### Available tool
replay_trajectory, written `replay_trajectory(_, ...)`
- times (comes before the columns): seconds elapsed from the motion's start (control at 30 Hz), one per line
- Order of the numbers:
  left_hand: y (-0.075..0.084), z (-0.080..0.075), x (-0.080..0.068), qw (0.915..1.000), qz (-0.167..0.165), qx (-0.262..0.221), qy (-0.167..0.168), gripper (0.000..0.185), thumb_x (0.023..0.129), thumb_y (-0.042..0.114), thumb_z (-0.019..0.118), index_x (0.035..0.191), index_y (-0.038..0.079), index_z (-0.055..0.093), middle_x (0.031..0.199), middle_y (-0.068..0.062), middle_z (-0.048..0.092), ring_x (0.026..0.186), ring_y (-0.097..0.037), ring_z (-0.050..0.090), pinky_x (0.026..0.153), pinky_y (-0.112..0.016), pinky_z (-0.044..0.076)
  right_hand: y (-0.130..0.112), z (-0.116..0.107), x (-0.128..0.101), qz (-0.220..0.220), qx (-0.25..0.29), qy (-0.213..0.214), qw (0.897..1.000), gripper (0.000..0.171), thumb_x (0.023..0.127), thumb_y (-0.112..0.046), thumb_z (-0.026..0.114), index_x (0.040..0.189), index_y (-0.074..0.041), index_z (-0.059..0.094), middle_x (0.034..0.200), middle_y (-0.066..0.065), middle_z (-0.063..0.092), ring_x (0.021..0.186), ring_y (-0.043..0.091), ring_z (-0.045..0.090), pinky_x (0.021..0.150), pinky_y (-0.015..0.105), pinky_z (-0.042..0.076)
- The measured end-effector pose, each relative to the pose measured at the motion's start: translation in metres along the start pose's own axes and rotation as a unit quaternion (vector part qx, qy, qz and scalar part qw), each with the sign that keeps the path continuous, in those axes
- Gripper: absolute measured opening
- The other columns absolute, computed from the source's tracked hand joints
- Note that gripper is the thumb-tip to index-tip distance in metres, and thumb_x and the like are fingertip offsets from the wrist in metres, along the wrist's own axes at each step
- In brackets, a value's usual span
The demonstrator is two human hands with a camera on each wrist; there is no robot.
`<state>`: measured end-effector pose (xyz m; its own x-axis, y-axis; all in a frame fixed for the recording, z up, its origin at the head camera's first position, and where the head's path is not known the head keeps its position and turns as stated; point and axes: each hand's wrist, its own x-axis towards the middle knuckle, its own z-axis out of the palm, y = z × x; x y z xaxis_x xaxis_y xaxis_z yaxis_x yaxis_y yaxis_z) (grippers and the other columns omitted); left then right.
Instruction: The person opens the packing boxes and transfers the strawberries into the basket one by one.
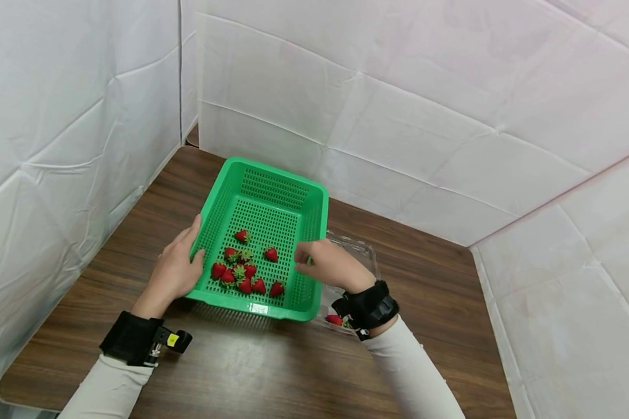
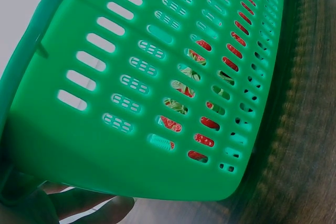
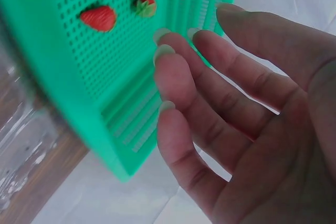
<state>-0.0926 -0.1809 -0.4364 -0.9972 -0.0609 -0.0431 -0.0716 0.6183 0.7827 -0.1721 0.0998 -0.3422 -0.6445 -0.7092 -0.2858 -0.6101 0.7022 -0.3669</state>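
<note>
Left hand (image 1: 175, 270) grips green basket's (image 1: 285, 183) left rim, lower left of centre | right hand (image 1: 327, 263) relaxed, fingers touching right wall | strawberries (image 1: 243, 270) lie inside | clear tray (image 1: 364, 253) behind right hand

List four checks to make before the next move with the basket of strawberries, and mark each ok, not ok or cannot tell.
1. Left hand grips the basket rim: ok.
2. Right hand grips the other side: cannot tell; its fingers touch the wall, loosely bent.
3. All strawberries inside the basket: ok, gathered at the near end.
4. Clear tray emptied: not ok; one red berry shows beside the right wrist.
</note>
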Motion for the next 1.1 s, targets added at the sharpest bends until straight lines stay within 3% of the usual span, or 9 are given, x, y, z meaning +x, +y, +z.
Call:
replay_trajectory(0.33, 0.000, 0.000, 0.000, 1.0000, -0.001, 0.003, -0.002, 0.072, 0.101, 0.009, 0.043, 0.157, 0.020, 0.000, 0.157, -0.026, 0.024, 0.131, -0.054, 0.036, 0.101, -0.073, 0.026, 0.029, 0.002, -0.032, 0.023, 0.017, 0.039, 0.999, 0.009, 0.096, -0.013, 0.060, 0.095, -0.010, 0.068, 0.089, 0.000, 0.068, 0.073, 0.011, 0.059, 0.066, 0.026, 0.048)
replay_trajectory(0.5, 0.000, 0.000, 0.000, 1.0000, -0.001, 0.003, -0.002, 0.072, 0.101, 0.009, 0.043, 0.157, 0.020, -0.001, 0.156, -0.026, 0.024, 0.130, -0.054, 0.036, 0.101, -0.073, 0.027, 0.041, 0.007, -0.043, 0.037, 0.006, 0.042, 0.998, 0.008, 0.094, -0.015, 0.063, 0.096, -0.012, 0.071, 0.088, 0.000, 0.070, 0.078, 0.010, 0.064, 0.069, 0.025, 0.051)
replay_trajectory(0.7, 0.000, 0.000, 0.000, 1.0000, 0.002, 0.001, 0.002, 0.072, 0.101, 0.008, 0.043, 0.157, 0.019, 0.000, 0.156, -0.027, 0.024, 0.130, -0.054, 0.037, 0.100, -0.071, 0.030, 0.058, 0.019, -0.053, 0.066, 0.004, 0.015, 0.998, 0.008, 0.092, -0.012, 0.066, 0.098, -0.015, 0.070, 0.089, -0.002, 0.069, 0.080, 0.009, 0.063, 0.069, 0.026, 0.052)
replay_trajectory(1.1, 0.000, 0.000, 0.001, 1.0000, -0.003, 0.003, 0.000, 0.073, 0.101, 0.009, 0.044, 0.157, 0.020, -0.001, 0.156, -0.026, 0.024, 0.132, -0.053, 0.035, 0.101, -0.072, 0.027, 0.079, 0.045, -0.064, 0.093, 0.002, -0.029, 0.995, 0.015, 0.086, -0.010, 0.072, 0.100, -0.009, 0.070, 0.095, 0.007, 0.069, 0.084, 0.013, 0.062, 0.070, 0.029, 0.052)
